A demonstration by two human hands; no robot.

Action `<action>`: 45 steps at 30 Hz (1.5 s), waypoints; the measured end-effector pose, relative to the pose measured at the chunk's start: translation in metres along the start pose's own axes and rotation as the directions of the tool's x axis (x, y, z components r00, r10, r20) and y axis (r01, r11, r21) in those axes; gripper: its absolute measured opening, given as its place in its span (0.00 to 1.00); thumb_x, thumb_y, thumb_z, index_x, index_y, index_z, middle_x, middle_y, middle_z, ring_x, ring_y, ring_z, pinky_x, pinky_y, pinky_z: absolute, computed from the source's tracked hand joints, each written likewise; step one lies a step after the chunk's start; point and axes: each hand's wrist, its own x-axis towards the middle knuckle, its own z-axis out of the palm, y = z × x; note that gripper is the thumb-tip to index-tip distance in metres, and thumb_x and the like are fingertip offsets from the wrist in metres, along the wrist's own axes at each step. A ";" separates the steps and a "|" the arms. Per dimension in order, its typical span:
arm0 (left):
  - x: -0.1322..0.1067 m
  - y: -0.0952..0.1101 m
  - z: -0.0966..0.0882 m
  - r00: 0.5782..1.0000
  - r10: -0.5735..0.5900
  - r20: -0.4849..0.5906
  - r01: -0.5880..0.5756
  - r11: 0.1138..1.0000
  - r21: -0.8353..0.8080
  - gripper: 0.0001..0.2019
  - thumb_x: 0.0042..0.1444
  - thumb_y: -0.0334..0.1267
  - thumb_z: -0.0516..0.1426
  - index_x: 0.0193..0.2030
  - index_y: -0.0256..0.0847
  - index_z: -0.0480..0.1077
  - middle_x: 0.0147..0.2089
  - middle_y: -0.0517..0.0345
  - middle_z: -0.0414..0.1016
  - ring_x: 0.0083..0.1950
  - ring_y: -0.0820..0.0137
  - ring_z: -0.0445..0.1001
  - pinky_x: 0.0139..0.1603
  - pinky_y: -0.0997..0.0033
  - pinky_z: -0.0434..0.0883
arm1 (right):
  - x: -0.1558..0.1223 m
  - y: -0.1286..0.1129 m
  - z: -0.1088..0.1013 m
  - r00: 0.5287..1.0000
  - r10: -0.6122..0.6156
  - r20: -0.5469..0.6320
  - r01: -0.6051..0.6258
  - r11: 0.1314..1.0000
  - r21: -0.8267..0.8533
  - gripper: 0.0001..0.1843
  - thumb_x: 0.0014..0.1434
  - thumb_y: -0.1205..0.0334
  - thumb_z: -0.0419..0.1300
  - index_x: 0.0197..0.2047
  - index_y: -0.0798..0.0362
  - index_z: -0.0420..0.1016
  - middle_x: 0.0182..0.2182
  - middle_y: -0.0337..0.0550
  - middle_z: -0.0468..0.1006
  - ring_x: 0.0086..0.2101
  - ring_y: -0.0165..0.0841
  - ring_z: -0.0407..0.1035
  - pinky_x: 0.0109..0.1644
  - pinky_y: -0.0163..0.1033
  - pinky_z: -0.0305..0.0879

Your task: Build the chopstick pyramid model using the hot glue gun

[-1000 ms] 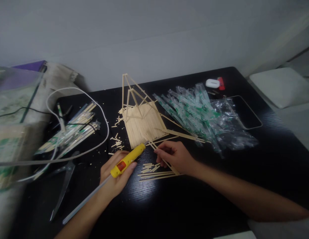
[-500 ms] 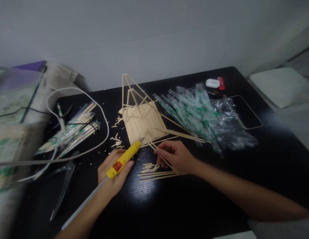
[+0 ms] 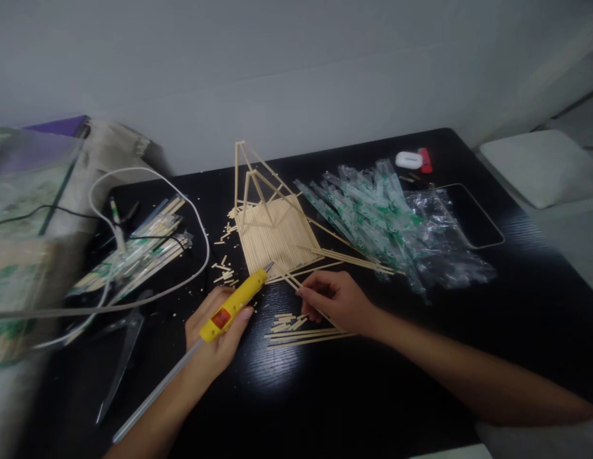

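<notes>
Shifted slightly leftward, clasping the yellow glue gun (image 3: 239, 299) in the left hand (image 3: 220, 352); pinching thin sticks (image 3: 291, 278) in the right hand (image 3: 337, 299), across the near edge of the slatted panel (image 3: 277, 241). Hold them steady, nozzle (image 3: 268, 266) clear of fingertips (image 3: 304, 292).

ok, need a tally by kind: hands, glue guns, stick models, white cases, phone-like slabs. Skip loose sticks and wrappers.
Hands: 2 (left hand, right hand)
Yellow glue gun: 1
Stick model: 1
White case: 1
Phone-like slab: 1
Total: 6
</notes>
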 end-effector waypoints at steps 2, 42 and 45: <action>0.000 -0.001 0.000 1.000 -0.003 -0.001 0.003 1.000 -0.006 0.03 0.70 0.31 0.58 0.43 0.41 0.73 0.41 0.59 0.75 0.41 0.72 0.77 0.40 0.73 0.76 | 0.000 0.000 0.000 1.000 0.002 -0.003 -0.002 1.000 0.003 0.19 0.64 0.46 0.67 0.34 0.54 0.77 0.23 0.38 0.79 0.21 0.26 0.71 0.24 0.30 0.69; 0.005 0.013 0.002 0.999 -0.037 0.026 0.039 0.996 -0.086 0.06 0.68 0.33 0.59 0.37 0.42 0.71 0.34 0.61 0.74 0.34 0.72 0.75 0.35 0.72 0.74 | -0.001 -0.004 0.000 1.000 -0.002 -0.005 0.002 1.000 -0.009 0.20 0.64 0.44 0.68 0.34 0.54 0.77 0.23 0.38 0.79 0.21 0.27 0.71 0.24 0.31 0.69; 0.005 0.013 0.002 0.999 -0.021 0.027 0.023 0.997 -0.076 0.06 0.69 0.33 0.59 0.38 0.42 0.71 0.34 0.61 0.73 0.33 0.73 0.75 0.34 0.74 0.74 | -0.001 -0.004 0.000 1.000 -0.005 -0.005 0.005 1.000 -0.012 0.21 0.64 0.43 0.68 0.34 0.54 0.77 0.23 0.38 0.80 0.21 0.27 0.71 0.24 0.31 0.69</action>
